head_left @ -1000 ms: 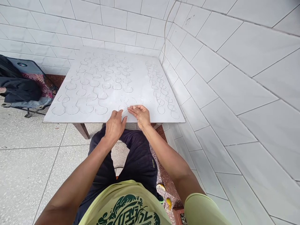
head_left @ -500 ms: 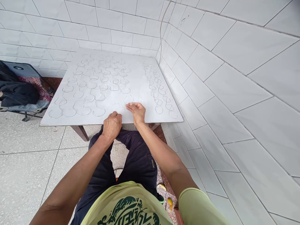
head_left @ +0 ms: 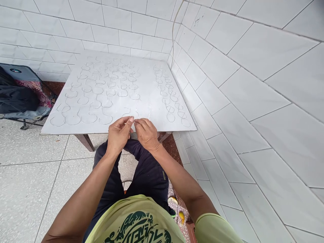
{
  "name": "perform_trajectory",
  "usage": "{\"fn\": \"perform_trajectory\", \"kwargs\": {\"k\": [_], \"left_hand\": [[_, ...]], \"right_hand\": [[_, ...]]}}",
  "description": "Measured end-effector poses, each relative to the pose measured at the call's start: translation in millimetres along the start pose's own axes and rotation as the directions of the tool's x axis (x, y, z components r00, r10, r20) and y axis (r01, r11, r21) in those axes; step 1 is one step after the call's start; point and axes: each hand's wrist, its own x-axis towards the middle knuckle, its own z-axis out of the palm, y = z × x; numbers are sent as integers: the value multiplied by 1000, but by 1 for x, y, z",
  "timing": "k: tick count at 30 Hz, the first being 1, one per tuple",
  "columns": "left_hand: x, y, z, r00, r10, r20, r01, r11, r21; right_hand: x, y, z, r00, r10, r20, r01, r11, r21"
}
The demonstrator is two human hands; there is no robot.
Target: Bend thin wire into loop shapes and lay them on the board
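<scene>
My left hand (head_left: 117,134) is pinched, thumb against fingers, just above the near edge of the white board (head_left: 148,86). Close beside it, my right hand (head_left: 146,134) is pinched too, and the fingertips of both hands nearly meet. Between them runs a thin pale strand (head_left: 133,122), too fine to tell whether it is wire or line. Many thin curled strands (head_left: 88,116) lie in rows on the board's left and middle. Two columns of looped strands (head_left: 171,116) lie along its right side.
White tiled walls (head_left: 253,84) stand behind the board and close on its right. A cable (head_left: 173,33) hangs in the corner. A folding chair (head_left: 27,91) with dark cloth is at the left. A wooden table leg (head_left: 84,142) shows under the board.
My right hand has moved left and nearer to me, off the board's middle. My left hand has risen and turned, so the fingertips of both hands now come together at the strand.
</scene>
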Motion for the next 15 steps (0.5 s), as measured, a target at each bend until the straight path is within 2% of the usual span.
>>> {"fn": "perform_trajectory", "kwargs": {"k": [4,6,8,10,12,15], "left_hand": [[-6,-4,-10,997,-69,-27,62,977,-205],[-13,-5,-16,993,-119,-14,111,957,-269],[-22,-7,-21,989,-151,-1,144,943,-299],[-32,-10,-25,986,-169,8,164,939,-303],[-41,-15,-27,984,-178,15,174,940,-293],[-54,-25,-29,983,-185,15,182,946,-269]], "right_hand": [[-10,-15,-2,999,-34,29,32,996,81],[-16,-24,-7,999,49,-23,-44,985,168],[-21,-34,-12,973,216,-82,-185,941,283],[-28,-44,-14,908,410,-85,-340,840,422],[-35,-53,-13,838,546,8,-459,698,550],[-48,-60,-7,774,601,199,-562,506,655]]}}
